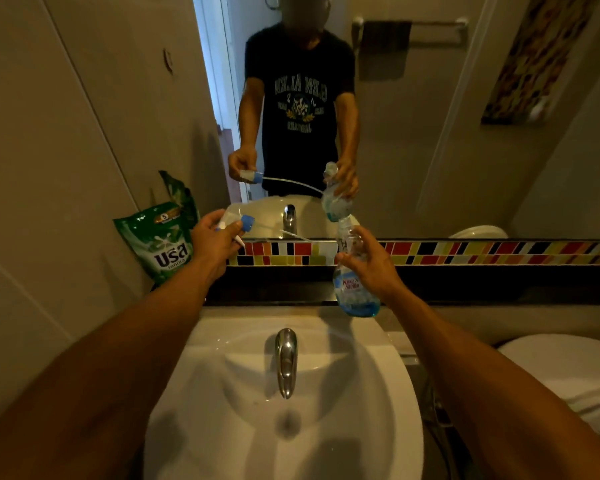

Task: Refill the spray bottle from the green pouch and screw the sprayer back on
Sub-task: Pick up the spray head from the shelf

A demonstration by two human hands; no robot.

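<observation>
My right hand (pixel 369 263) grips the clear spray bottle (pixel 355 294) by its upper body, above the back of the sink; a little blue liquid sits in its bottom and its neck is uncapped. My left hand (pixel 212 242) holds the sprayer head (pixel 245 225), with its blue collar and thin dip tube pointing right toward the bottle, apart from it. The green pouch (pixel 161 242) leans against the left wall on the ledge, just left of my left hand.
A white sink (pixel 371 410) with a chrome tap (pixel 285 358) lies below my hands. A mirror (pixel 413 133) above a strip of coloured tiles (pixel 465 252) reflects a person. A white toilet (pixel 565 368) stands at the right.
</observation>
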